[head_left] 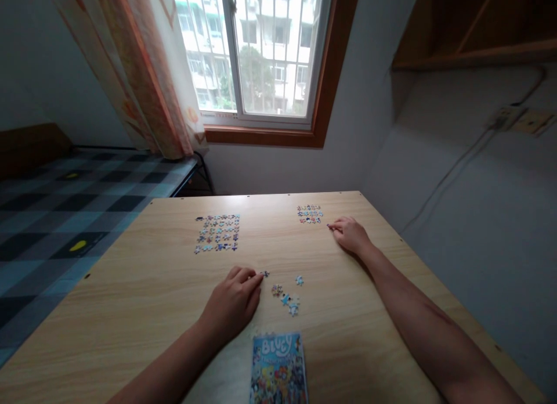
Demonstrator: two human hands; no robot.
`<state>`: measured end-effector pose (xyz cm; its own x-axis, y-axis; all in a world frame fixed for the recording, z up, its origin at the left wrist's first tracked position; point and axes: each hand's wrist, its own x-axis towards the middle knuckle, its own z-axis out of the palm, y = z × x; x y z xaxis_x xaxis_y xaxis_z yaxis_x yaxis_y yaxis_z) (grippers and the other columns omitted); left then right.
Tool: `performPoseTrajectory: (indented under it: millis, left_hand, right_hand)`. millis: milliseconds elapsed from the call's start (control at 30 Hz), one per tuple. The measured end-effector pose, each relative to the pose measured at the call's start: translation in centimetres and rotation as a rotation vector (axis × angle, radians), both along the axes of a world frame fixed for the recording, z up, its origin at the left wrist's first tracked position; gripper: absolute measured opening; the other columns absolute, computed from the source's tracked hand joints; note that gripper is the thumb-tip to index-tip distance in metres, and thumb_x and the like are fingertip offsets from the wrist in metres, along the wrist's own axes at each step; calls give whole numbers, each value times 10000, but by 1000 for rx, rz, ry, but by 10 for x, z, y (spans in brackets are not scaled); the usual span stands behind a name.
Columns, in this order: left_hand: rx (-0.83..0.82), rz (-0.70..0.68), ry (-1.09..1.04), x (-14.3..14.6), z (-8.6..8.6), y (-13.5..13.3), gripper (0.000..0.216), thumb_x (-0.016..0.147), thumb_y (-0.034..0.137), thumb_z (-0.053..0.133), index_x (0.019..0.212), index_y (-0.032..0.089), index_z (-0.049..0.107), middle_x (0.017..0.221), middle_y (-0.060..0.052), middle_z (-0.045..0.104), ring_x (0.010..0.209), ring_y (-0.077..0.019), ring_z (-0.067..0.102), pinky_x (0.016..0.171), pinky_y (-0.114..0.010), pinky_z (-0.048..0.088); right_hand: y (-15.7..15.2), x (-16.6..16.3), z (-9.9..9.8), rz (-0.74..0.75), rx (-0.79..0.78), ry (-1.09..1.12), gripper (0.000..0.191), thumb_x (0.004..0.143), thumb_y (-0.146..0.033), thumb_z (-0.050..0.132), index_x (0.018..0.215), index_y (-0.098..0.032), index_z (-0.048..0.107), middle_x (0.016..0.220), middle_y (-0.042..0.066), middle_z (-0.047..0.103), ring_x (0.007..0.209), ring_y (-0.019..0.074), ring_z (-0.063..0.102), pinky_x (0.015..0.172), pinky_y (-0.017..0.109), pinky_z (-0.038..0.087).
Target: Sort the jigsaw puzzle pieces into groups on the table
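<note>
My left hand (235,299) rests on the wooden table (152,288) with fingers curled, its fingertips pinching a small puzzle piece (264,273). A few loose pieces (288,296) lie just right of it. My right hand (349,234) reaches far forward, fingers pinched on a tiny piece at the lower right edge of a small laid-out group of pieces (310,213). A larger grid of spread pieces (217,233) lies at the far left. A blue picture card (278,369) lies near the front edge.
A bed with a checked cover (65,206) stands left of the table. Behind the table are a window (261,50) and a curtain (143,73). A grey wall with a cable and socket (507,116) runs along the right side.
</note>
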<state>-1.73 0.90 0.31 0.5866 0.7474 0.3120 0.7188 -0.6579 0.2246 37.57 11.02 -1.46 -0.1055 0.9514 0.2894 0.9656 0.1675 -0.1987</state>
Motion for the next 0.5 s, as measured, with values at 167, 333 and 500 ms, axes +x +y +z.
performPoseTrajectory:
  millis: [167, 333, 500]
  left_hand:
    - [4, -13, -22, 2, 2, 0, 277, 961, 240, 482, 1108, 205, 714, 1018, -94, 690, 991, -234, 595, 859, -379, 549]
    - [7, -19, -33, 2, 0, 2, 279, 966, 260, 478, 1115, 216, 710, 1015, -88, 687, 981, -233, 602, 867, -384, 549]
    - [-3, -13, -1, 3, -1, 2, 283, 965, 255, 482, 1137, 213, 702, 1040, -93, 688, 1001, -244, 609, 877, -399, 554]
  right_hand:
    - [7, -1, -12, -39, 8, -33, 318, 914, -219, 565, 1149, -273, 772, 1262, 61, 693, 1146, 261, 566, 1008, 389, 420]
    - [10, -6, -18, -82, 13, -43, 316, 983, -319, 527, 1220, -321, 737, 1370, 57, 635, 1185, 276, 544, 999, 421, 417]
    - [9, -7, -17, -72, 21, -26, 321, 1000, -333, 510, 1243, -335, 721, 1398, 60, 611, 1211, 282, 535, 995, 428, 415]
